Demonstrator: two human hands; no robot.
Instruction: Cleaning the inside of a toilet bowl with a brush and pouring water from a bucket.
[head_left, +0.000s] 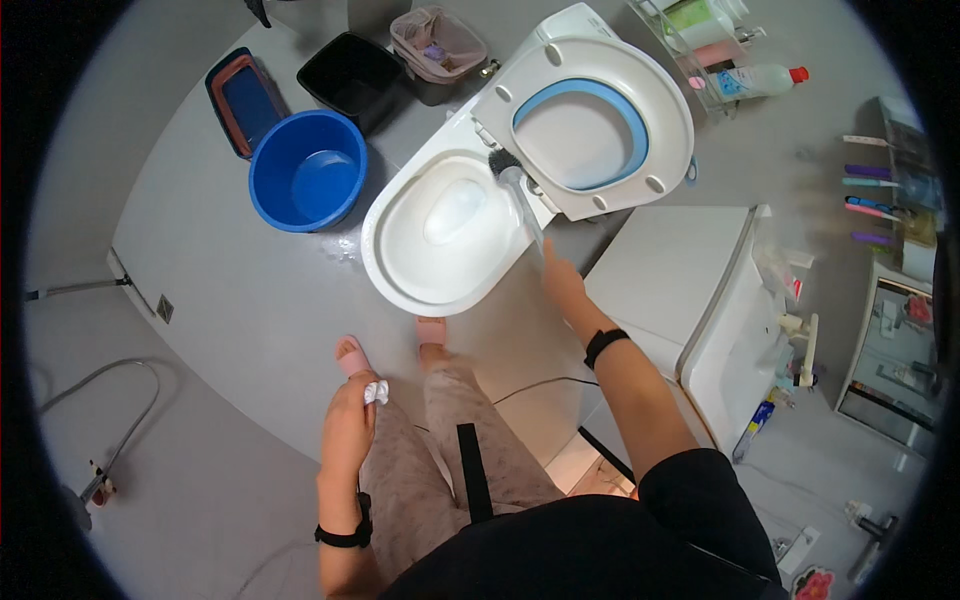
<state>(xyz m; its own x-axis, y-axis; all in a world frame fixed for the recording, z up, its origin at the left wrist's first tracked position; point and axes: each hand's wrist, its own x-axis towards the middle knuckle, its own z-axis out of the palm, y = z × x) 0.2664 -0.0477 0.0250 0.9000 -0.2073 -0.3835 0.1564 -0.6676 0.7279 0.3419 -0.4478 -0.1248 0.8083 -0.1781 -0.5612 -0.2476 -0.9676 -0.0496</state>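
Observation:
My right hand (562, 280) grips the pale handle of a toilet brush (528, 212). The brush's dark bristle head (502, 162) is at the back rim of the white toilet bowl (405, 271), close to the seat hinges. Raised behind the bowl is the toilet seat (666, 131), with a blue inner ring (640, 142). Low in front of my legs, my left hand (349, 424) is closed around a crumpled white tissue or cloth (376, 391), whose end sticks out past the fingers.
Left of the toilet stand a blue plastic basin (276, 196), a dark folding basin (223, 75), a black bin (337, 64) and a lined wastebasket (442, 67). A white cabinet (667, 262) with a washbasin is at right. Bottles (757, 81) sit on a wall rack. A cable (544, 381) crosses the floor.

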